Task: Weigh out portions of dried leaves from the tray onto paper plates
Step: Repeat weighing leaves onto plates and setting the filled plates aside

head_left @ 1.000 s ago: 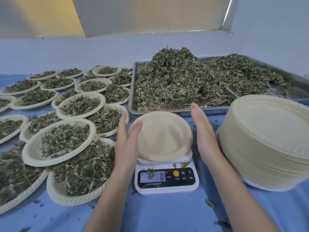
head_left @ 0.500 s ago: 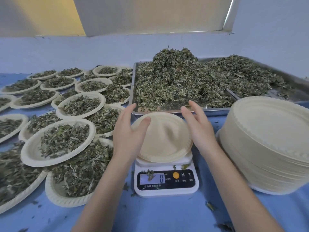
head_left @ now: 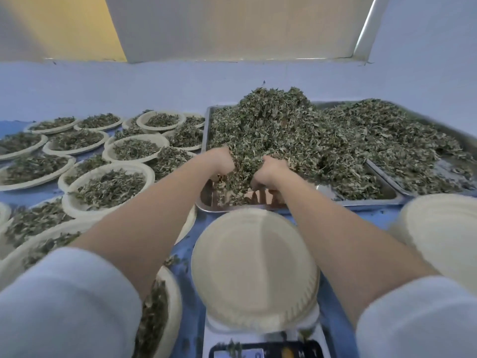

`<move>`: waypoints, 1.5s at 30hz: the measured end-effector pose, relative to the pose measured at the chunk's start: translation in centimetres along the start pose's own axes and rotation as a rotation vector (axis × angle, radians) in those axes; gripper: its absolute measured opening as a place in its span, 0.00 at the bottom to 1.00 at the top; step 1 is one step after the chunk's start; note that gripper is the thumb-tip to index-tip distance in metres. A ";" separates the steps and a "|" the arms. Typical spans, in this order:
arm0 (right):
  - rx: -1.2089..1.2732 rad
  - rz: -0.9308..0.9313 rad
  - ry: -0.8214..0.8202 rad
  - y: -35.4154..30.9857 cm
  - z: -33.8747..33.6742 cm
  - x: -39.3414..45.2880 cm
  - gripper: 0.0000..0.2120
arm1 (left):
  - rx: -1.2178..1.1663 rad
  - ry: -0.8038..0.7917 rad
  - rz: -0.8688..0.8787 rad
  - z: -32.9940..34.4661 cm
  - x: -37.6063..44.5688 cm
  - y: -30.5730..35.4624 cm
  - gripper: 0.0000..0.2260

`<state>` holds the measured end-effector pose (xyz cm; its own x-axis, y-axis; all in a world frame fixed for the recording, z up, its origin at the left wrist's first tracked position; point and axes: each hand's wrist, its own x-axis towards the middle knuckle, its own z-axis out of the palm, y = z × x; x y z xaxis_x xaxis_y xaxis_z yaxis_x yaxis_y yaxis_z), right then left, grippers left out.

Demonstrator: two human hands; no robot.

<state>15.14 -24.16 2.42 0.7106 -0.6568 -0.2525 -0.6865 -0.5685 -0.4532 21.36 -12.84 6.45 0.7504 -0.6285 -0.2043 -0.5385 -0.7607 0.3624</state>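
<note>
Two metal trays sit side by side across the upper right of the frame. The nearer tray (head_left: 361, 201) runs with its long axis left to right and carries a tall mound of dried leaves (head_left: 278, 130) peaking toward the upper centre. The second tray (head_left: 464, 140) lies angled behind it at the far right, also spread with leaves.

Many filled paper plates (head_left: 108, 187) cover the blue table (head_left: 335, 324) across the left half of the frame, overlapping one another in rows. A stack of empty plates (head_left: 444, 233) stands at the right edge.

One empty paper plate (head_left: 255, 270) rests flat on a white kitchen scale (head_left: 260, 342) at the lower centre, just in front of the nearer tray; its display is blurred.

Both bare forearms, in pale rolled sleeves (head_left: 64, 306), reach up from the bottom corners and meet at the centre. The left hand (head_left: 220, 161) and right hand (head_left: 271, 171) are close together at the front of the mound, fingers curled down into the leaves and clutching a clump between them above the tray's near rim.
</note>
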 end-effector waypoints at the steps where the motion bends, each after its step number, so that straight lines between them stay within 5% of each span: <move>1: 0.003 0.005 -0.051 -0.2 -0.1 0.8 0.42 | -0.011 -0.013 -0.009 0.2 1.1 -0.3 0.22; 5: 0.128 -0.035 -0.213 -1.4 -0.1 3.3 0.52 | -0.125 -0.064 -0.054 0.9 3.5 -1.0 0.33; 9: 0.222 -0.187 -0.333 -3.0 0.4 3.6 0.36 | -0.204 -0.207 -0.003 1.2 4.4 -0.8 0.32; 15: 0.291 -0.260 -0.285 -3.0 -0.5 1.7 0.27 | -0.314 -0.169 0.017 0.6 3.4 -0.9 0.22; 23: 0.458 -0.341 -0.200 -1.9 -4.1 -5.5 0.27 | -0.457 -0.102 0.117 -3.5 -5.3 1.0 0.31; 26: 0.380 -0.355 -0.206 -1.4 -4.9 -9.6 0.38 | -0.483 -0.095 0.134 -3.6 -9.3 1.2 0.36; 31: 0.317 -0.393 -0.222 -0.1 -5.0 -16.1 0.28 | -0.443 -0.055 0.157 -2.2 -15.3 0.7 0.33; 34: 0.269 -0.365 -0.281 0.8 -4.2 -18.5 0.31 | -0.542 -0.174 0.137 -1.0 -17.7 0.3 0.28; 38: 0.036 -0.325 -0.303 2.0 -4.6 -20.2 0.45 | -0.547 -0.271 0.076 -0.6 -19.2 -0.4 0.43; 45: -0.054 -0.352 -0.112 2.9 -6.5 -20.7 0.35 | -0.479 -0.166 0.129 -2.5 -20.1 -0.4 0.40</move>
<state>-2.56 -15.40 11.86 0.9152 -0.3594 -0.1824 -0.4017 -0.7774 -0.4839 7.46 0.46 12.72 0.5980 -0.7589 -0.2579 -0.3577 -0.5406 0.7614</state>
